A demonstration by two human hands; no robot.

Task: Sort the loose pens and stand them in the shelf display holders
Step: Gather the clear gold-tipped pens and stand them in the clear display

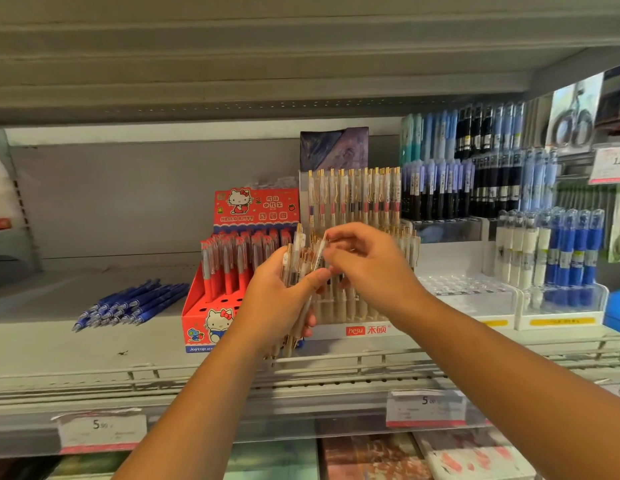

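My left hand (279, 299) grips a bundle of beige pens (296, 258) with gold clips, held upright in front of the shelf. My right hand (367, 268) pinches one pen (320, 249) at the top of that bundle between thumb and fingers. Just behind my hands stands the white hesu display holder (357, 330), with several matching beige pens standing in its back row. A pile of loose blue pens (132, 304) lies flat on the shelf at the left.
A red Hello Kitty pen box (211, 306) stands left of the hesu holder. Clear acrylic holders (474, 292) with blue and white pens fill the right side. A wire rail (336, 368) runs along the shelf's front edge, with price tags (100, 431) below.
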